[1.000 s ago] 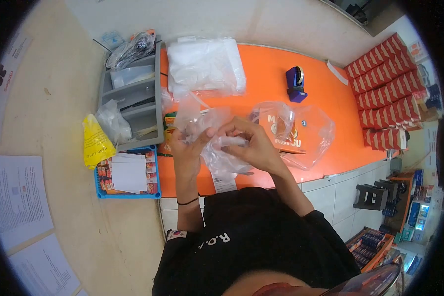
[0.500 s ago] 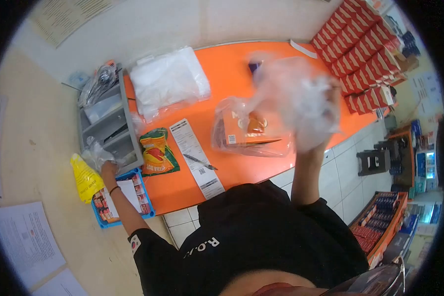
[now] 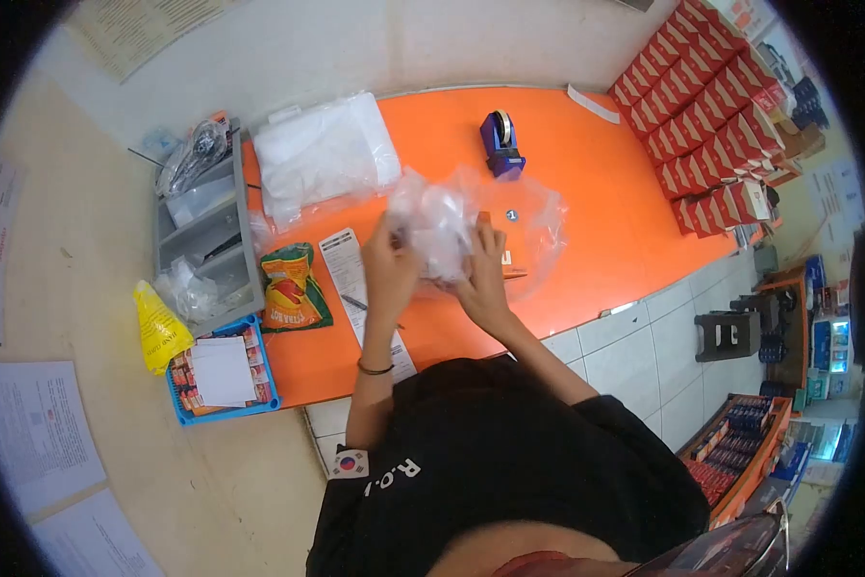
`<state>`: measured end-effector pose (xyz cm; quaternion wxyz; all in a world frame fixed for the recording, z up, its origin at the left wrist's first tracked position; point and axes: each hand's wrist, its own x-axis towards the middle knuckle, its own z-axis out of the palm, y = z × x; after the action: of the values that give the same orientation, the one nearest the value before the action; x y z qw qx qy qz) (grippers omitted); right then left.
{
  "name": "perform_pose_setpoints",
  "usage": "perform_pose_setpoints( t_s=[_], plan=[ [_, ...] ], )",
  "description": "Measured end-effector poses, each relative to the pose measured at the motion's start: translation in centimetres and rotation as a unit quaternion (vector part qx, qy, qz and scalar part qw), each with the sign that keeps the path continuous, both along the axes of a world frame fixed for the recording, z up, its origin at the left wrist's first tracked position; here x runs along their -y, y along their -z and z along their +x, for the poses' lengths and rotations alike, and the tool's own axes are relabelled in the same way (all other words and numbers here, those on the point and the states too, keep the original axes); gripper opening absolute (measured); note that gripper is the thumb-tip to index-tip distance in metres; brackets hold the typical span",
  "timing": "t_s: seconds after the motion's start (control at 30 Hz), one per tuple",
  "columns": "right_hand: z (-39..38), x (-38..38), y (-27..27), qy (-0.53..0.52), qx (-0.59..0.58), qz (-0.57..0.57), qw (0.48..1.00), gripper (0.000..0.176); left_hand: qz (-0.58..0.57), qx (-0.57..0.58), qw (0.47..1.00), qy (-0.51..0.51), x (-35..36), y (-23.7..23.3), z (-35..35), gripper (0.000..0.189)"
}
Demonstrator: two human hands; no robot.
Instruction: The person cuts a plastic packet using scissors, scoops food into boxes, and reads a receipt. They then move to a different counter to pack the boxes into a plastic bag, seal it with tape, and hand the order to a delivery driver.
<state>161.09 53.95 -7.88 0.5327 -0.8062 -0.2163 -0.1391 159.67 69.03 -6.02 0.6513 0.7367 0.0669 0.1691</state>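
Note:
Both my hands are together over the orange counter, at a crumpled bundle of translucent white plastic bags. My left hand closes its fingers on the left side of the bundle. My right hand lies against its right side, fingers bent over the plastic. Beneath them an orange box shows only by an edge, the rest covered by hand and plastic. A clear plastic bag spreads around the box to the right.
A blue tape dispenser stands behind the bundle. To the left are a stack of white bags, a green-orange sachet pack, a printed slip with a pen, a grey divided tray and a blue basket. Red boxes are stacked at right.
My left hand has come from the grey tray to the middle of the counter. My right hand has brought the plastic bundle down and left, over the orange box. The tape dispenser is now uncovered.

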Motion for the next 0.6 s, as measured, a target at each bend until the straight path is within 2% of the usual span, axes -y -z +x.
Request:
perform_pose_setpoints(
  t_s=[0.03,0.07,0.1,0.17,0.2,0.23,0.3,0.33,0.43,0.53,0.6],
  plan=[
    [-0.4,1.1,0.1,-0.028,0.011,-0.156,0.987,0.029,0.001,-0.002,1.0,-0.002,-0.5,-0.2,-0.2,0.024],
    [-0.6,1.6,0.3,-0.056,0.022,-0.307,0.95,0.03,-0.022,0.009,0.999,-0.027,-1.1,-0.7,-0.4,0.021],
    [0.0,1.3,1.2,-0.058,0.02,-0.305,0.95,0.03,-0.044,0.019,0.998,-0.051,-1.4,-0.9,-0.7,0.018],
    [2.1,0.1,3.0,-0.146,0.179,-0.223,0.947,0.029,-0.033,0.05,0.998,-0.031,-1.0,-1.1,-1.0,0.017],
    [3.3,-1.0,3.8,-0.194,0.181,-0.214,0.94,0.028,-0.025,0.085,0.996,-0.01,-0.5,-1.3,-1.0,0.016],
    [4.7,-2.6,4.7,-0.237,0.153,-0.226,0.932,0.027,-0.02,0.086,0.996,-0.004,-0.1,-1.7,-1.2,0.016],
    [7.0,-6.1,6.4,-0.296,0.094,-0.273,0.911,0.025,0.002,0.103,0.99,0.096,0.9,-2.8,-1.4,0.017],
    [8.0,-8.1,7.4,-0.312,0.063,-0.312,0.895,0.024,0.008,0.105,0.989,0.105,1.1,-3.3,-1.5,0.017],
    [9.7,-13.0,9.4,-0.329,0.006,-0.44,0.835,0.021,0.002,0.104,0.989,0.109,0.5,-4.3,-1.7,0.019],
    [10.6,-14.0,7.7,-0.351,0.004,-0.492,0.797,0.018,-0.014,0.067,0.996,0.063,-1.3,-4.1,-1.8,0.02],
    [10.8,-13.0,5.0,-0.372,0.013,-0.51,0.775,0.017,-0.109,0.083,0.99,0.036,-2.0,-3.5,-1.8,0.022]
  ],
)
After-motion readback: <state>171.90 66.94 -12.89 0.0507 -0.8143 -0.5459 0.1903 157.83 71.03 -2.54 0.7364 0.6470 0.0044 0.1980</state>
